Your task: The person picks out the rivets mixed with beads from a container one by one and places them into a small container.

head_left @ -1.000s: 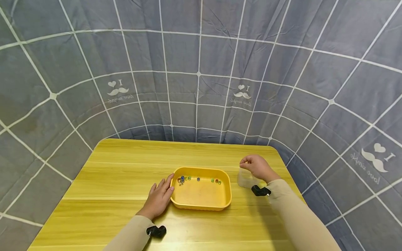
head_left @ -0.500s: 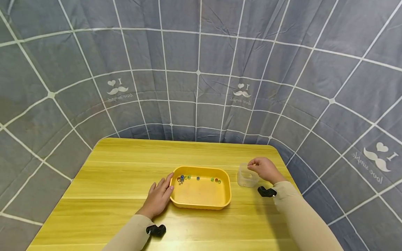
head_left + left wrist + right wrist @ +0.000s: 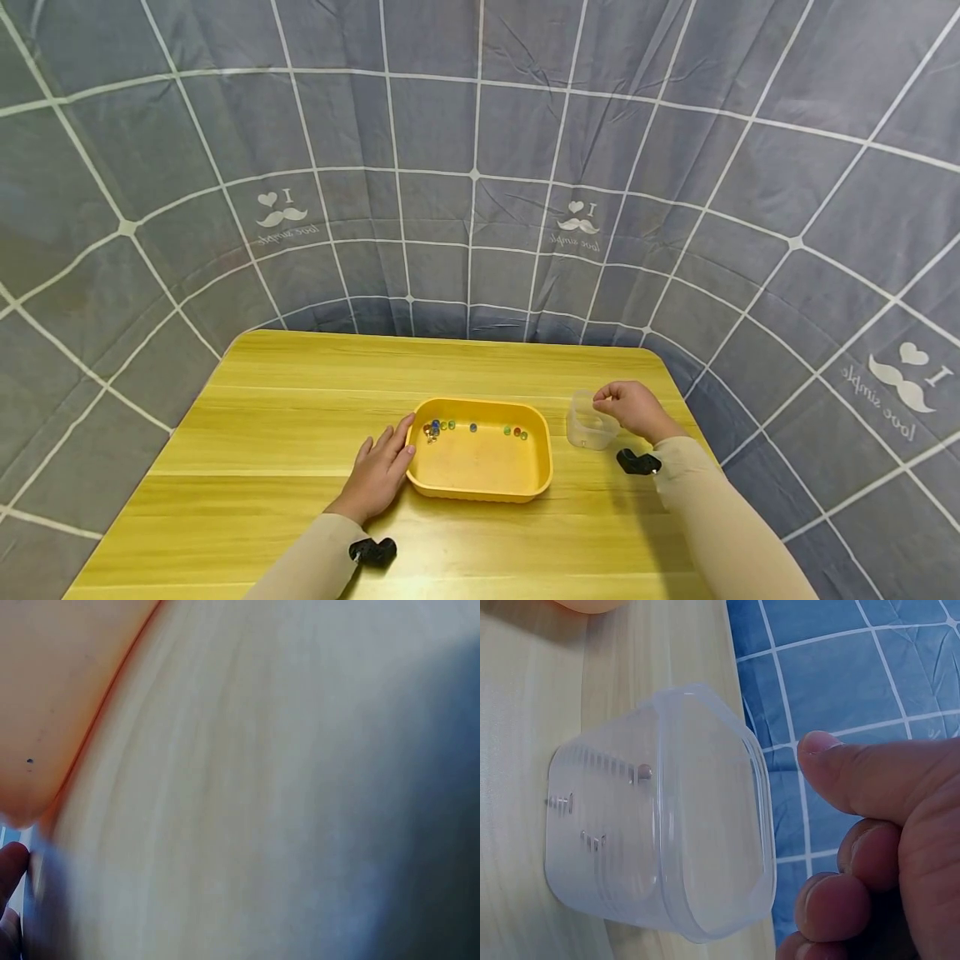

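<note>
Box (image 3: 582,435) stood mouth-up just below and left of the nearer right hand (image 3: 636,410), fingers curled, nothing visible held; tray (image 3: 480,471) lay right of the left hand (image 3: 377,473), touched by its extended fingers.

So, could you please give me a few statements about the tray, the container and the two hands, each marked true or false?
1. The left hand touches the left end of the yellow tray. True.
2. The marbles lie nearer the far side of the yellow tray than its near side. True.
3. The clear container stands to the left of the yellow tray. False: the clear container stands to its right.
4. The right hand is inside the yellow tray. False: the right hand is close to the rim of the clear container.
5. All the marbles are one colour. False: blue and green ones show, among others.
</note>
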Tool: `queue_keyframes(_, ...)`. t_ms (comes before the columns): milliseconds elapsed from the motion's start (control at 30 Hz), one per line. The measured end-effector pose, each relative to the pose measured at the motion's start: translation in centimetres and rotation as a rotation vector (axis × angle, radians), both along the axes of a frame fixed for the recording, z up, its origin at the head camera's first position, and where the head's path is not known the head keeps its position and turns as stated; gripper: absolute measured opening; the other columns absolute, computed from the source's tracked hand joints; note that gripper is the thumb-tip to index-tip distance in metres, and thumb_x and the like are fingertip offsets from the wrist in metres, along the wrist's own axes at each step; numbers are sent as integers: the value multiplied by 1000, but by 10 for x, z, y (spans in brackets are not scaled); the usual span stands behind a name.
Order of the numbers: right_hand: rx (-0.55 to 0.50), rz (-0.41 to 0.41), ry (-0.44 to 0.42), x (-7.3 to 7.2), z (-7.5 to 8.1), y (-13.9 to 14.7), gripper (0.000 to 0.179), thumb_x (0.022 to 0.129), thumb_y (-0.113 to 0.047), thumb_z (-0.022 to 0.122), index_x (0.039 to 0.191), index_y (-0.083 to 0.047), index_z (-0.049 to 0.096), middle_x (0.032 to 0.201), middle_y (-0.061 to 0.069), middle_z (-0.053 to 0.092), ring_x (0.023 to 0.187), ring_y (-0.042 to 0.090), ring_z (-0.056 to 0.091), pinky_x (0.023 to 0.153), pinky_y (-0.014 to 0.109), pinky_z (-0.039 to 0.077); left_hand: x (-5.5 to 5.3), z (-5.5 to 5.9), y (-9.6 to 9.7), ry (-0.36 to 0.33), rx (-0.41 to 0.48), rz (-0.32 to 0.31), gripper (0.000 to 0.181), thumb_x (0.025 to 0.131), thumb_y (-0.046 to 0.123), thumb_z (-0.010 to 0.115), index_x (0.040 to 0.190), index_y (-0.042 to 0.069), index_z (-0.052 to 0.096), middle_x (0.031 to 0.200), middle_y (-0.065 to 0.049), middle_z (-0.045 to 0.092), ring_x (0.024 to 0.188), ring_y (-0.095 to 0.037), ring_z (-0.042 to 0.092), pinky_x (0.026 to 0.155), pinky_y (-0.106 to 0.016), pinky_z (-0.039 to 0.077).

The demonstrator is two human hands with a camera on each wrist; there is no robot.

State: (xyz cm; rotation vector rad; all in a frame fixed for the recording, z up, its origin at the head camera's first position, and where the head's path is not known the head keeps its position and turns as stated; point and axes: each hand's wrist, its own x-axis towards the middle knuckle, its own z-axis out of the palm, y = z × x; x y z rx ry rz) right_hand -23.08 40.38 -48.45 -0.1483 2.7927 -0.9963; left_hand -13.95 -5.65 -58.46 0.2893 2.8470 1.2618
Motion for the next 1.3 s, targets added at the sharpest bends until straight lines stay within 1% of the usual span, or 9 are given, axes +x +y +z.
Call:
queue_keyframes(133, 0, -2, 7, 0, -1, -1, 22, 103, -18, 68, 114, -2, 77, 88, 20, 67, 62, 17, 53, 59, 32, 48, 1, 1, 0, 8, 11, 3, 56, 115, 35, 41, 169, 29, 27, 168, -11, 41, 158, -47, 28, 130, -65, 3)
queue_keyframes(267, 7, 2, 6, 1, 0, -3, 22, 102, -18, 68, 115, -2, 77, 85, 20, 66, 60, 16, 52, 59, 32, 48, 3, 2, 0, 41, 38, 3, 55, 115, 34, 42, 168, 29, 30, 166, -15, 44, 156, -51, 30, 128, -67, 5)
queue_keyframes(400, 16, 4, 3, 1, -1, -4, 22, 102, -19, 68, 116, -3, 76, 84, 19, 66, 60, 16, 52, 59, 32, 48, 4, -1, 0, 87, 56, 1, 55, 114, 34, 43, 168, 32, 31, 162, -20, 47, 152, -57, 32, 124, -71, 7)
queue_keyframes(500, 24, 8, 5, 0, -1, -6, 23, 103, -19, 68, 117, -3, 76, 82, 15, 65, 60, 15, 52, 59, 32, 47, 3, -3, -1, 99, 52, -6, 55, 115, 35, 42, 168, 34, 29, 163, -20, 47, 152, -57, 32, 124, -72, 7)
queue_keyframes(733, 48, 44, 56, 1, 5, -21, 24, 102, -22, 69, 117, -4, 77, 77, 6, 63, 68, 17, 52, 63, 31, 44, 1, -3, -2, 46, 27, -6, 56, 115, 38, 41, 169, 31, 27, 166, -14, 44, 157, -50, 30, 128, -68, 4)
queue_keyframes(833, 47, 77, 66, 2, 9, -33, 25, 102, -23, 69, 118, -5, 77, 81, 9, 65, 71, 18, 53, 65, 31, 45, 0, -3, -3, 24, 6, -9, 57, 115, 39, 41, 169, 32, 25, 168, -12, 42, 159, -46, 28, 130, -66, 3)
queue_keyframes(1000, 40, 130, 74, -2, 12, -62, 24, 103, -24, 68, 118, -9, 79, 90, 8, 69, 75, 19, 54, 66, 32, 47, -2, -4, -4, 14, 2, -16, 57, 115, 38, 41, 170, 33, 24, 168, -10, 41, 160, -45, 27, 130, -65, 2)
queue_keyframes(1133, 27, 167, 61, -4, 13, -92, 24, 103, -26, 69, 120, -11, 79, 96, 2, 70, 80, 19, 54, 70, 32, 48, -3, -4, -4, 13, 2, -15, 57, 115, 38, 40, 170, 33, 24, 168, -10, 41, 160, -45, 27, 130, -65, 2)
queue_keyframes(1300, 6, 210, 28, -2, 10, -130, 23, 101, -25, 72, 119, -12, 81, 76, 2, 57, 69, 17, 47, 63, 29, 42, -2, -6, -5, 8, 1, -16, 57, 115, 38, 40, 170, 33, 24, 168, -10, 41, 160, -44, 27, 130, -64, 2)
